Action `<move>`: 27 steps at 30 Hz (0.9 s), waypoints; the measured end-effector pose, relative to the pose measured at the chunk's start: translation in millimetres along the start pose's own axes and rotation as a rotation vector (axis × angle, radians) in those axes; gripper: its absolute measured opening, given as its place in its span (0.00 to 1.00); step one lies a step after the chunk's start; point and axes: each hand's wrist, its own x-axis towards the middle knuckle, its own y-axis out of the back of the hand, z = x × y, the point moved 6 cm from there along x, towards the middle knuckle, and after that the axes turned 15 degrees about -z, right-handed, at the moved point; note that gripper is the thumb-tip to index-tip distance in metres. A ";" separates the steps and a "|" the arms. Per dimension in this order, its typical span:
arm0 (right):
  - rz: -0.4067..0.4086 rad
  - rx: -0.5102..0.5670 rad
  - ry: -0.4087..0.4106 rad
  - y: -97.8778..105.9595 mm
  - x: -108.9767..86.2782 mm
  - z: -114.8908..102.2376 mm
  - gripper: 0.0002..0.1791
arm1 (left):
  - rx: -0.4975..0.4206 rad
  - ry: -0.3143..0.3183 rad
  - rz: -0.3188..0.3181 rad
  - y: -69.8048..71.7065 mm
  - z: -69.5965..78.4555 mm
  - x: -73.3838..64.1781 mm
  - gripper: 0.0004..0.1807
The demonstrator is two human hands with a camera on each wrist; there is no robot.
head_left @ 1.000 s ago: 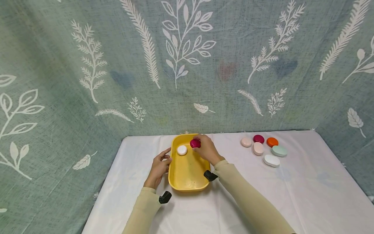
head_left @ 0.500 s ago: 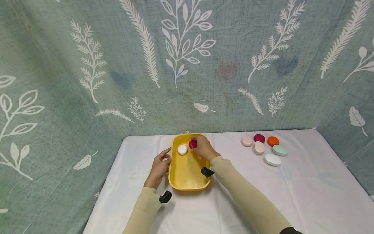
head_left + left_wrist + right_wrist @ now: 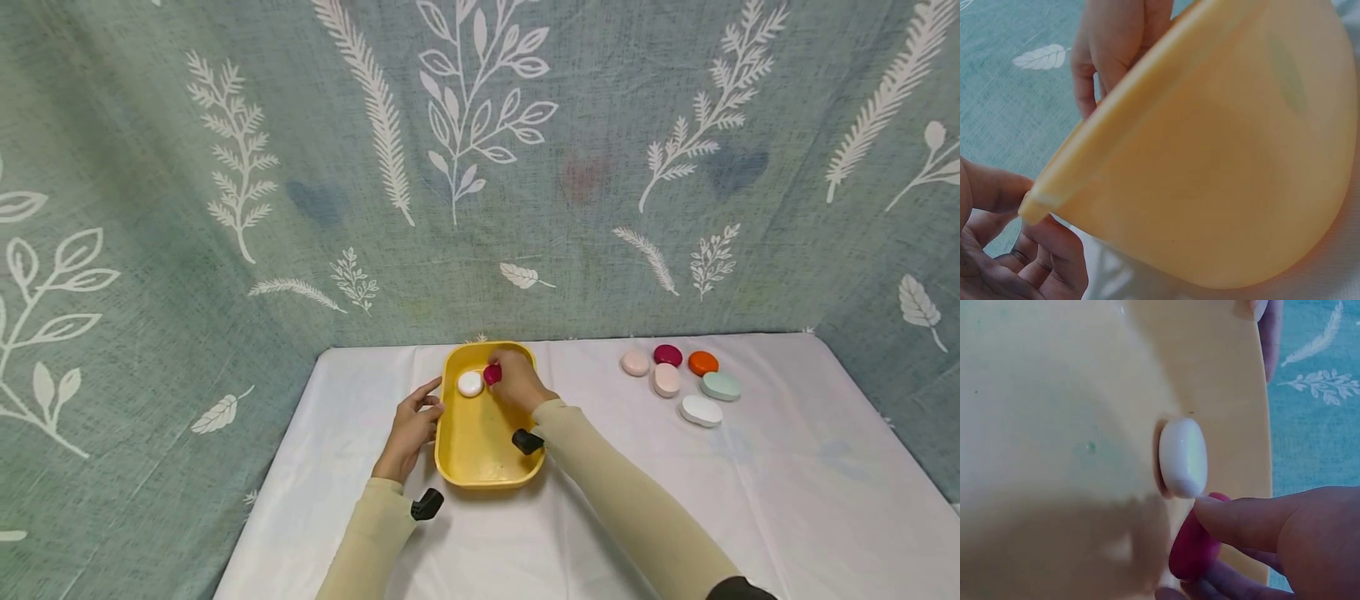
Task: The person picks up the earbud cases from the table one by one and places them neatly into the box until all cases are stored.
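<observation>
A yellow tray [image 3: 480, 454] stands on the white-covered table. My left hand [image 3: 407, 432] is at its left side; in the left wrist view the thumb and a finger [image 3: 1057, 240] pinch the tray's rim. Inside the tray's far end, my right hand [image 3: 519, 383] holds a magenta soap bar [image 3: 492, 374] between thumb and fingers. A round white soap bar [image 3: 470, 383] lies just left of it on the tray floor. The right wrist view has the magenta soap tilted, close beside the white one [image 3: 1183, 456].
At the back right of the table [image 3: 795, 467] lie several more soap bars: pale pink ones [image 3: 635, 362], a dark red one [image 3: 667, 356], an orange one [image 3: 702, 363], a mint green one [image 3: 722, 386] and a white one [image 3: 701, 411]. A leaf-print curtain [image 3: 480, 275] hangs behind.
My right hand has carried the magenta soap slightly left and down, nearer the white soap in the tray. The left hand has stayed at the rim.
</observation>
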 end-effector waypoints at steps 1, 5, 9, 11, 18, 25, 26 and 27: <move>-0.001 0.000 0.003 -0.4 0.4 0.5 0.21 | 0.000 -0.001 0.000 -0.1 -0.4 0.4 0.29; -0.002 0.005 0.020 0.5 -1.7 -0.6 0.21 | -0.007 -0.011 0.004 -0.3 -1.9 2.6 0.29; 0.010 0.028 0.057 6.7 -10.1 -5.2 0.22 | -0.009 -0.012 0.005 -0.1 -2.1 3.1 0.28; 0.031 0.050 0.079 11.6 -16.1 -6.7 0.22 | -0.007 -0.011 0.006 0.3 -1.9 2.9 0.28; 0.118 0.137 0.083 30.3 -43.7 1.7 0.23 | -0.001 -0.006 -0.004 -0.1 -0.6 1.1 0.28; 0.209 0.167 0.090 48.9 -69.9 27.3 0.24 | 0.004 -0.015 0.004 1.4 -1.7 -0.1 0.29; 0.217 0.169 0.089 51.5 -73.3 32.7 0.24 | 0.005 -0.018 0.002 1.4 -1.8 -0.1 0.29; 0.225 0.168 0.087 53.9 -76.7 38.2 0.24 | 0.005 -0.018 0.001 1.3 -2.1 0.2 0.29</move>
